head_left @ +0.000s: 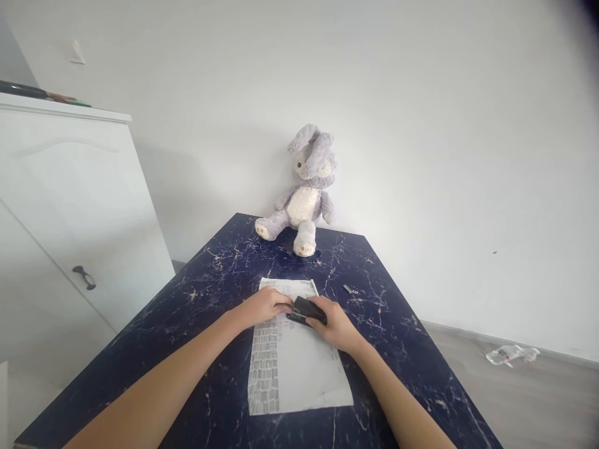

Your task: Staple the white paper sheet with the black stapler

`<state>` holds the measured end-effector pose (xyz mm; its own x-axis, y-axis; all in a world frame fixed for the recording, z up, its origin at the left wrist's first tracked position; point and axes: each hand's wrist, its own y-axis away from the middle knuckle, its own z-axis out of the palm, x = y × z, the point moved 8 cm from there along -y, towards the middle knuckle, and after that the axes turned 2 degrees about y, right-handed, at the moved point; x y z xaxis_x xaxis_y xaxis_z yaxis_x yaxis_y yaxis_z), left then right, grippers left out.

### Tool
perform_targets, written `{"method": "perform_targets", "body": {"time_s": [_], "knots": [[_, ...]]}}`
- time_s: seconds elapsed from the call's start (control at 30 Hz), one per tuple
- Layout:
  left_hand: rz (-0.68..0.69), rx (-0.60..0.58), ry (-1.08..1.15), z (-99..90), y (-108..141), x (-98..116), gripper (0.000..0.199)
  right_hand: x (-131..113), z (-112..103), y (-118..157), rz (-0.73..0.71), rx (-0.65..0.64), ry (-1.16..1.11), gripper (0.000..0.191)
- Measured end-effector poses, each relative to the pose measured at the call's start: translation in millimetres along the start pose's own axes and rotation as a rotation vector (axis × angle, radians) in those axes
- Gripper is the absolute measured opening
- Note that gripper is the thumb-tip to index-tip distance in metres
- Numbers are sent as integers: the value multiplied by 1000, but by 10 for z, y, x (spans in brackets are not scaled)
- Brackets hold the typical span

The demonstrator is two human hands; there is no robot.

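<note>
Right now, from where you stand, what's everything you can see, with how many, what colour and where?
Plush rabbit: one, lilac and cream, table's far end
Table: one, dark blue, veined, centre
Paper: white, printed, on table; sheet count unclear
Stapler: one, black, over paper
Small object: greenish, right of paper, unidentified
Cabinet: one, white, left
Slender items: several, mostly dark, cabinet top
Crumpled item: clear, on floor
Left hand: one, at stapler's front
Right hand: one, gripping stapler

Soft, bright light casts faint shadows [175, 187], 1 corner [590, 17] darkens, and print [264, 355] seems blurred.
</note>
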<state>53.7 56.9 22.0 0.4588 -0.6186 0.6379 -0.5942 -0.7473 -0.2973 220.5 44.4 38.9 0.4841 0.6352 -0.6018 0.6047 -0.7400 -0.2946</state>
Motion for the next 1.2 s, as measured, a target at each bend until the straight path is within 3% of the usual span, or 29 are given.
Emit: {"method": "perform_targets", "body": {"time_s": [0.53,0.77,0.9,1.03,1.2], "knots": [[-136,11,114,-60,4,39,18,-6,-8,7,-7,-8,40,30],[-98,15,134,-98,24,68,20,-9,-6,8,-3,4,8,30],[-42,-24,144,-174,70,50,22,36,-41,12,1,20,-29,29],[-89,-100,235,-212,109,-25,24,79,-135,48,8,34,-64,29],[-186,-62,332,-111,55,-24,47,-84,-144,92,-69,-4,-160,30]]}}
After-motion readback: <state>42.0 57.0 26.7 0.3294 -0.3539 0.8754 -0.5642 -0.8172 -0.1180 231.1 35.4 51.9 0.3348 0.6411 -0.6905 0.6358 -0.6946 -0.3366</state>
